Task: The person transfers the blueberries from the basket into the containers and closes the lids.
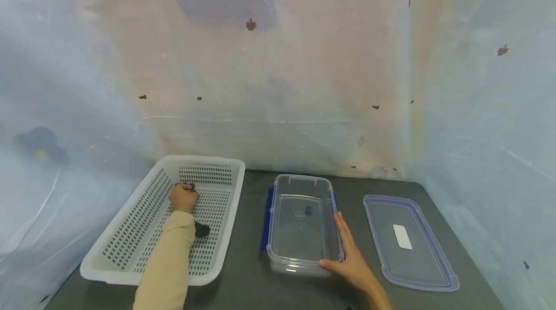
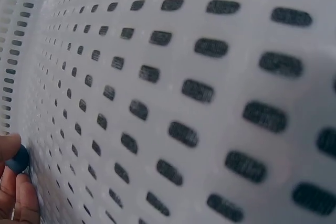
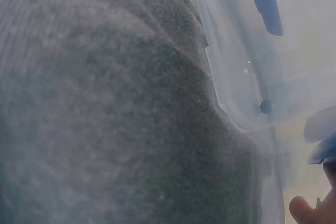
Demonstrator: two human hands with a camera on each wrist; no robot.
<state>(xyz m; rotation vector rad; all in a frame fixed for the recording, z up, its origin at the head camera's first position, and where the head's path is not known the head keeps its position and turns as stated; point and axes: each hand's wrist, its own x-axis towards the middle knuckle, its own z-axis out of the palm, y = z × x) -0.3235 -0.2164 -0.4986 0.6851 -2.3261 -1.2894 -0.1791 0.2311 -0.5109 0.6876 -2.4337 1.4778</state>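
Note:
My left hand (image 1: 183, 197) is down inside a white perforated plastic basket (image 1: 234, 213), near its far end. Between thumb and fingers it pinches a small dark blue ball (image 2: 18, 160), low against the basket's holed surface. A clear plastic container (image 1: 299, 237) stands lidless in the middle of the table. Inside it lies one small dark ball (image 1: 308, 210), also visible as a dark ball (image 3: 266, 107) through the wall in the right wrist view. My right hand (image 1: 354, 261) touches the container's near right corner, thumb at the front rim and extended fingers along the right side.
A clear lid with a blue seal (image 1: 417, 247) and a white label lies flat at the right of the dark grey table (image 1: 243, 276). A blue latch flap (image 1: 267, 218) sticks out from the container's left side. Patterned plastic sheeting (image 1: 282, 107) hangs behind and at both sides.

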